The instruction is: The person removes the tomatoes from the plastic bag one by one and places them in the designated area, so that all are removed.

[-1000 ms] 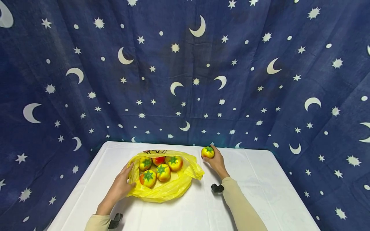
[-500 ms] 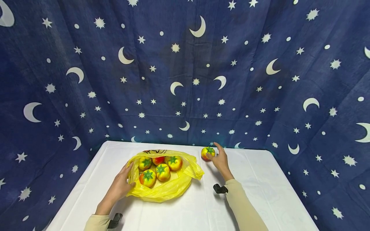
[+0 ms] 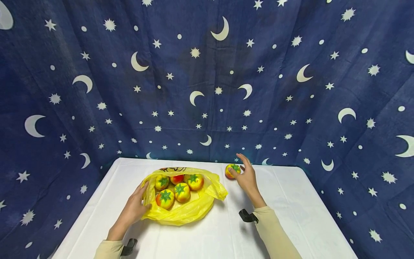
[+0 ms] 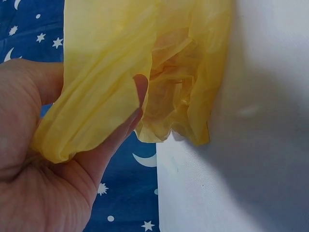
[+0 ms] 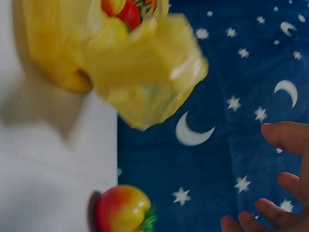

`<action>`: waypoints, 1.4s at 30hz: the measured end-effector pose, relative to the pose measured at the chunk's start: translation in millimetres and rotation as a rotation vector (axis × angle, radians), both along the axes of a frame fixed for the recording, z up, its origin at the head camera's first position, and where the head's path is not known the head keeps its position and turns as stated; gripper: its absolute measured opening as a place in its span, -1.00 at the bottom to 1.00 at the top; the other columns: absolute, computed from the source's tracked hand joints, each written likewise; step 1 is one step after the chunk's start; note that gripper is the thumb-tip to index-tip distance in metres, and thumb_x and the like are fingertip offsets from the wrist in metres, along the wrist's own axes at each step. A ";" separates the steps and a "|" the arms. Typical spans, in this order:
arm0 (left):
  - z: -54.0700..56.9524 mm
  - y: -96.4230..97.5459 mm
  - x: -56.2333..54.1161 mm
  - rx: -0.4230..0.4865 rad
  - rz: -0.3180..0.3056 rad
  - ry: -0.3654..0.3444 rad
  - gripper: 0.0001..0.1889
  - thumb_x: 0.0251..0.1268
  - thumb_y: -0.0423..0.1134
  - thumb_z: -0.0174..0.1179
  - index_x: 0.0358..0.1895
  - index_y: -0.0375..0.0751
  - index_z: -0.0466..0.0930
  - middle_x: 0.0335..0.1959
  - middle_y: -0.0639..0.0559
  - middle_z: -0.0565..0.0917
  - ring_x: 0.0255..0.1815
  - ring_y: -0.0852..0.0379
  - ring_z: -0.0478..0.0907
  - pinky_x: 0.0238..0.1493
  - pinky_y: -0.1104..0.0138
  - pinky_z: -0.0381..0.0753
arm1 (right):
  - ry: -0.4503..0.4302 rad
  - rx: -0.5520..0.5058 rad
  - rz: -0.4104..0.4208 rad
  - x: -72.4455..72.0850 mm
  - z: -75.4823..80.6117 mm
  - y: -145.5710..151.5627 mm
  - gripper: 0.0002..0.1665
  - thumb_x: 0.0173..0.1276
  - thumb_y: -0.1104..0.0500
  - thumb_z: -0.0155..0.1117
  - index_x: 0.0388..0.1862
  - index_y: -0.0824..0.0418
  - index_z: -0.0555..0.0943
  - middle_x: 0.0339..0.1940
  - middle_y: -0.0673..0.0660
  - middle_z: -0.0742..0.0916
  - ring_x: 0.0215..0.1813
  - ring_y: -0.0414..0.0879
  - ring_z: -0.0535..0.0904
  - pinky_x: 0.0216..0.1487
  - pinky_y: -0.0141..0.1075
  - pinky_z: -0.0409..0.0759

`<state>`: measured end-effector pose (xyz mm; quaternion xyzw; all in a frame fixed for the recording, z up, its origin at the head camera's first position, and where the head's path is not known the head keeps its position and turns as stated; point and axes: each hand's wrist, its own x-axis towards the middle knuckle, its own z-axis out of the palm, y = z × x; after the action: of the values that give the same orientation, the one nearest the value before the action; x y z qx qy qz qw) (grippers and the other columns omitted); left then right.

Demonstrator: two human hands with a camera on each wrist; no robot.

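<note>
Head view. Fruit, tomato-like, six in all. Five lie in one yellow plastic bag (image 3: pixel 179 218): four yellow fruits (image 3: pixel 182 192) with green star-shaped tops, and one red fruit (image 3: pixel 177 179) at the far side, partly covered by the rim. One loose fruit (image 3: pixel 229 173), red and yellow with a green top, sits on the worktop (image 3: pixel 194 242) to the right of the bag, near the far edge. Hands, two. Left hand (image 3: pixel 133 205): grip clamped on the left side of the bag. Right hand (image 3: pixel 248 178): grip apart, just right of the loose fruit, thumb overlapping it in this view. Beige sleeves (image 3: pixel 278 233), two; black wrist pieces (image 3: pixel 129 247), two. Surface: white, faintly creased. Room: one dark blue backdrop (image 3: pixel 168 97) on the left, far and right sides, printed with pale moons, stars and dots.

Left wrist view. One fold of yellow plastic, held between thumb and fingers; white surface to the right.

Right wrist view. One loose fruit on the worktop; bag to its left, slightly blurred, red and yellow fruit inside. Right hand's digits spread, a gap between them and the loose fruit.
</note>
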<state>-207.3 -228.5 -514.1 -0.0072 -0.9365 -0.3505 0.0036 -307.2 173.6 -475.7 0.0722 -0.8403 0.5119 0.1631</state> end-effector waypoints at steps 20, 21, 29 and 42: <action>-0.8 1.0 2.1 0.007 0.005 -0.001 -0.07 0.06 -0.50 0.27 0.55 -0.33 0.01 0.58 -0.36 -0.03 0.51 -0.42 0.11 0.39 -0.18 0.31 | 0.078 -0.072 0.170 62.1 32.8 -32.2 -0.27 0.18 0.19 0.46 0.35 0.05 0.46 0.39 0.14 0.52 0.36 0.12 0.50 0.29 -0.08 0.56; -0.5 0.9 2.3 0.008 0.004 -0.002 -0.07 0.06 -0.50 0.27 0.55 -0.33 0.01 0.58 -0.36 -0.03 0.51 -0.41 0.11 0.40 -0.18 0.31 | 0.064 -0.070 0.174 64.0 33.1 -34.3 -0.26 0.18 0.19 0.47 0.35 0.04 0.45 0.38 0.13 0.53 0.36 0.12 0.50 0.29 -0.06 0.55; -4.1 -0.5 -0.4 0.008 0.003 0.005 -0.07 0.06 -0.50 0.26 0.55 -0.32 -0.01 0.58 -0.37 -0.04 0.52 -0.42 0.07 0.42 -0.18 0.25 | 0.041 -0.121 0.266 74.4 26.1 -50.5 -0.26 0.16 0.22 0.48 0.34 0.04 0.45 0.37 0.15 0.54 0.40 0.09 0.47 0.31 -0.07 0.55; -7.0 -1.3 -2.4 0.002 -0.002 0.020 -0.07 0.07 -0.49 0.25 0.55 -0.32 -0.02 0.58 -0.38 -0.03 0.53 -0.42 0.04 0.46 -0.19 0.16 | -0.092 -0.147 0.350 76.9 1.4 -79.8 -0.26 0.19 0.22 0.45 0.37 0.14 0.43 0.38 0.21 0.51 0.37 0.17 0.47 0.32 -0.01 0.53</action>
<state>-209.7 -229.8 -521.2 -0.0116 -0.9360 -0.3516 0.0126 -230.3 93.8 -474.3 0.1815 -0.7818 0.5953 0.0376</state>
